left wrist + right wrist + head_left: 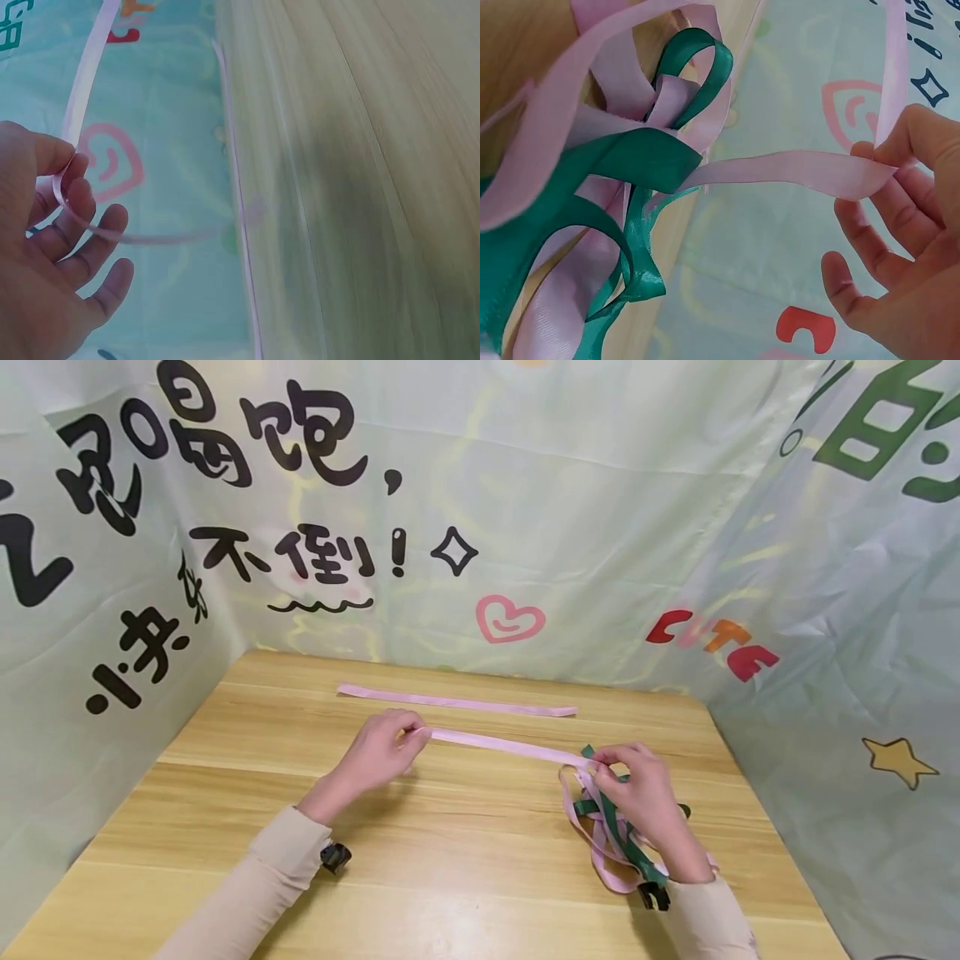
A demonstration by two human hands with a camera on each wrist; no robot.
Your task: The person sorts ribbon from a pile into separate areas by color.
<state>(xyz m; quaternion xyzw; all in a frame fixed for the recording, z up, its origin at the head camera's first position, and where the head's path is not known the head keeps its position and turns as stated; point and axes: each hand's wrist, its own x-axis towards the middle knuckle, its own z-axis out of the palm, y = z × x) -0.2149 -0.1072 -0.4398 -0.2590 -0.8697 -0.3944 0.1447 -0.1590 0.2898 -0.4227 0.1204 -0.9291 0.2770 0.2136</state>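
Note:
A pink ribbon (502, 745) is stretched taut between both hands above the table. My left hand (382, 747) pinches it between thumb and index finger; in the left wrist view a loose tail of the ribbon (165, 240) curls past the other fingers. At the other end my right hand (637, 785) pinches the ribbon with thumb and forefinger. From that pinch, the pink ribbon (787, 166) runs back into a tangled heap. Loops of green ribbon (641, 161) and pink ribbon make up this heap, which lies beneath my right hand and wrist.
A separate pink ribbon strip (457, 702) lies flat near the back of the wooden table (450, 860). Printed cloth (585, 543) walls in the table at the back and both sides. A dark clip-like piece (335, 857) shows by the left sleeve cuff.

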